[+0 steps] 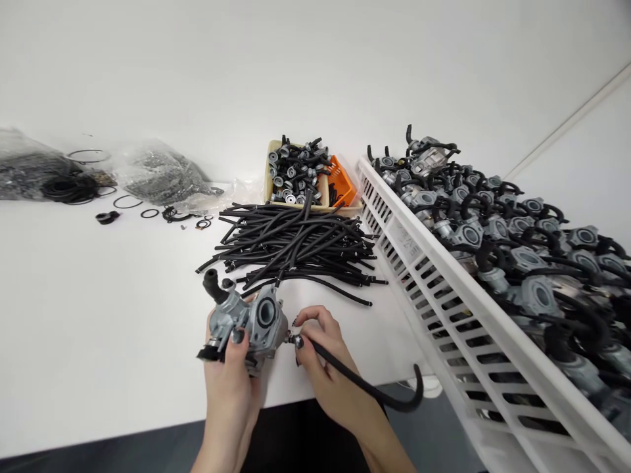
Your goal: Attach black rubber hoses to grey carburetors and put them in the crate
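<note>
My left hand (233,368) is wrapped round a grey metal carburetor (252,323), its round bore facing up and toward the far side. A short black rubber boot sticks up at the carburetor's left end. Between the thumb and fingers of my right hand (320,358) is the end of a black rubber hose (365,384). That end is against a small fitting on the carburetor's right side; whether it sits over the fitting is hidden by my fingertips. The hose's free end curls up past my right wrist. A pile of black hoses (300,243) lies just beyond both hands.
A white slatted crate (424,263) full of carburetors stands at the right. Behind the hoses are a cream bin (269,190) of small capped parts and an orange basket (345,177). Plastic bags (158,171) and loose black rings (127,202) lie at the back left.
</note>
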Motion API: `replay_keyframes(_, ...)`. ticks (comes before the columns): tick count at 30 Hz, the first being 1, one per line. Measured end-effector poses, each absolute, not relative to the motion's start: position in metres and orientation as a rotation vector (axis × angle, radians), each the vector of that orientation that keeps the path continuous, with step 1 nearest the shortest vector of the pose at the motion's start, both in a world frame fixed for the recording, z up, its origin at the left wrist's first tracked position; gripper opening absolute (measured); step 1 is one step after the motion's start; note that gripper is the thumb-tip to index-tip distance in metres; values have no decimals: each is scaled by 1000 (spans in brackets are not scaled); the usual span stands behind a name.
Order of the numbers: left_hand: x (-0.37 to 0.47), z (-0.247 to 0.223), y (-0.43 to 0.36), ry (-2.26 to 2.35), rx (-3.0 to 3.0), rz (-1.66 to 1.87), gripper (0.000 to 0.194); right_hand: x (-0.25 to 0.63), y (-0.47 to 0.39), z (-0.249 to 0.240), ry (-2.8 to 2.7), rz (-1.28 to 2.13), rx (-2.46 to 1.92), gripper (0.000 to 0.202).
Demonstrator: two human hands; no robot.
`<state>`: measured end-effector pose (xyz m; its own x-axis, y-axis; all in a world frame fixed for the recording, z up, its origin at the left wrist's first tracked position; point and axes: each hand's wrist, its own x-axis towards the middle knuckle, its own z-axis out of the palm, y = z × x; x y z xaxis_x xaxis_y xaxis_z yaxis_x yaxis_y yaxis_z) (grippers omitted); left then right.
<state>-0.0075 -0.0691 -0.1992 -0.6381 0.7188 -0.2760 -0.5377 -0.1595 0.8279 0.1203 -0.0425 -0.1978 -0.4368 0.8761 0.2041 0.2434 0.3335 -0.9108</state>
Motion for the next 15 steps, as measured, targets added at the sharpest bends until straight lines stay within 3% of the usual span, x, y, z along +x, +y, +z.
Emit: replay_keyframes(15,-10,-202,-70,1255,203,1944,70,119,-43,-198,-2045,880,-937,18)
